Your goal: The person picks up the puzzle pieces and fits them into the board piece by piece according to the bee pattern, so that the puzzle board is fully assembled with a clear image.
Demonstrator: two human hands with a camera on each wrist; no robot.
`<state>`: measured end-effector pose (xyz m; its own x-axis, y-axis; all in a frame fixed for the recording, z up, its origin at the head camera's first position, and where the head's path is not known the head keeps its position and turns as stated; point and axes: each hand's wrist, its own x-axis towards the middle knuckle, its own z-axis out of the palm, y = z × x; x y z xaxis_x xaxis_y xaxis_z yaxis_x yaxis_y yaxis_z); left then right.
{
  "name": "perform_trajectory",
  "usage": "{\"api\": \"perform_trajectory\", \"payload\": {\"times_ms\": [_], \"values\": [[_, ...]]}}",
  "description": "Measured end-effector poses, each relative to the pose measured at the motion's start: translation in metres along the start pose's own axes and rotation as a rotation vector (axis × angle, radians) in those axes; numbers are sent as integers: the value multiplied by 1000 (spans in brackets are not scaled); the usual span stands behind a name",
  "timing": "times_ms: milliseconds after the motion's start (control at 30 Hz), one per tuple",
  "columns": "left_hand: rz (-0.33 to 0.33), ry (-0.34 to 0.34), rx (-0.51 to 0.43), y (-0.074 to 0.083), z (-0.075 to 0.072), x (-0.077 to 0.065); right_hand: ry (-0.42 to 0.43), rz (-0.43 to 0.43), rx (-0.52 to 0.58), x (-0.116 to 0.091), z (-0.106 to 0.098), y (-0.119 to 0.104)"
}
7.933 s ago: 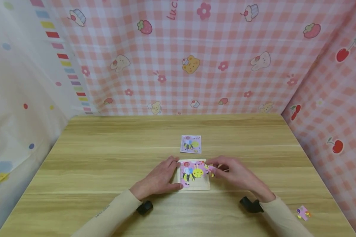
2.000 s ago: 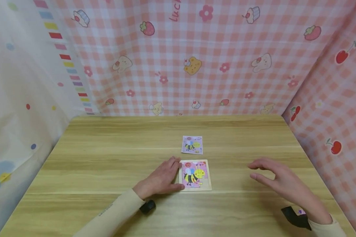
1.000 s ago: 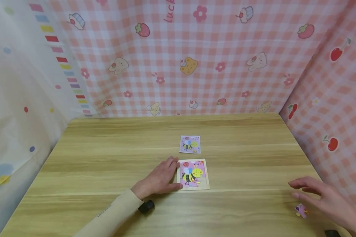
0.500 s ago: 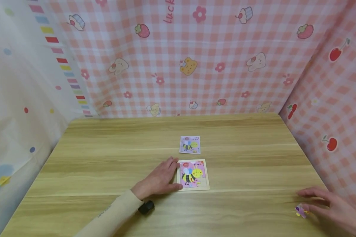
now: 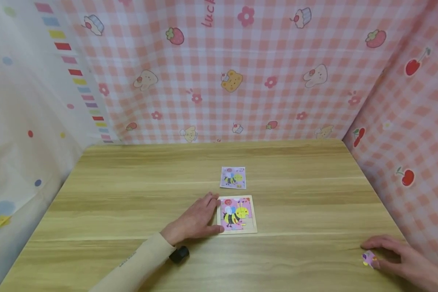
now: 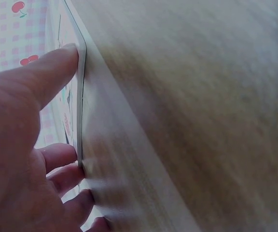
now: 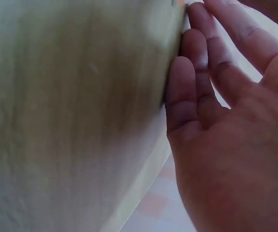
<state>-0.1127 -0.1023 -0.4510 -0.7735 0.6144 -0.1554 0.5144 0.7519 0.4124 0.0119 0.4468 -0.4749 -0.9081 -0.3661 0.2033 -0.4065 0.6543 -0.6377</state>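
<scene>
My left hand (image 5: 195, 219) holds the left edge of a wooden jigsaw puzzle tray (image 5: 254, 227), its thumb at the near corner and fingers at the far one. The tray bears a bee picture on pink, with a bare wooden gap at its lower right. In the left wrist view, my thumb (image 6: 57, 70) lies over the tray's rim (image 6: 82, 96). At the table's right side my right hand (image 5: 405, 259) pinches a pink, purple and yellow puzzle piece (image 5: 368, 258) between thumb and forefinger. The thumb covers part of that piece.
Behind the tray lies a small printed card (image 5: 233, 177) with the same bee picture. The wooden table (image 5: 131, 174) meets a pink checked cloth (image 5: 277, 101) at the back and another on the right. A white cloth hangs at the left.
My right hand has moved from beside the tray to the loose piece at the right and taken hold of it. More pieces lie in the tray than earlier. The left hand has stayed put.
</scene>
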Motion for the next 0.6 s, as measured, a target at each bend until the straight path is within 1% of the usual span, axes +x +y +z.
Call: {"api": "perform_trajectory", "payload": {"times_ms": [100, 200, 333, 533, 600], "values": [[0, 3, 0, 0, 1, 0, 6, -62, -16, 1, 4, 0], [-2, 7, -4, 0, 0, -1, 8, -74, -17, 3, 5, 0], [-3, 6, -8, -1, 0, -1, 19, -42, -27, 7, 6, 0], [3, 11, -13, -1, 0, 0, 3, 39, -39, 9, 6, -5], [8, 13, -14, 0, 1, 0, -9, 46, 4, 10, 5, -6]]}}
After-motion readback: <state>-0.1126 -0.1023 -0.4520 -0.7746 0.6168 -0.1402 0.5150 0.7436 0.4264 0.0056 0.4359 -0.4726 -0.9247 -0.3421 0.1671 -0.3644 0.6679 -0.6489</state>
